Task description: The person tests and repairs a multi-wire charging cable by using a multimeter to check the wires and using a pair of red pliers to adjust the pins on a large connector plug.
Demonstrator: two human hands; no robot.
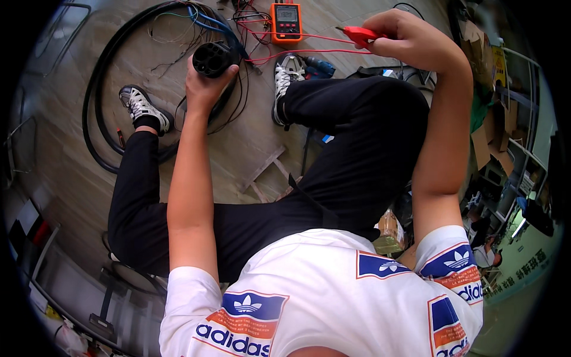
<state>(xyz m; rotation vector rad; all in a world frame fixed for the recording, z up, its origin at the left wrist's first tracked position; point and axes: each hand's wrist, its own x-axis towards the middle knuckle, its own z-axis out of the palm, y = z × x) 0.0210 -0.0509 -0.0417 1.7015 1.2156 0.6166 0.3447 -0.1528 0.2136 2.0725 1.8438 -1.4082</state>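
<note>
My left hand point(203, 89) grips a black round plug connector point(212, 60), its face with several round holes turned up. Between the thumb and fingers of my right hand point(410, 39), at the far right, is a red alligator clip point(360, 34) with a metal tip pointing left. Thin red leads point(309, 52) stretch from around that hand leftwards, passing in front of an orange handheld meter point(286, 25) with a small screen. The clip is well apart from the connector. Where the red leads end on the left is hard to make out among tangled wires.
A thick black cable point(87, 113) lies coiled on the floor round my left foot. Loose thin wires point(178, 37) spread beyond the connector. Past my right shoe point(289, 71) lies a blue power tool point(320, 67). A screwdriver point(121, 138), cardboard point(483, 149) and a box point(390, 233) are nearby.
</note>
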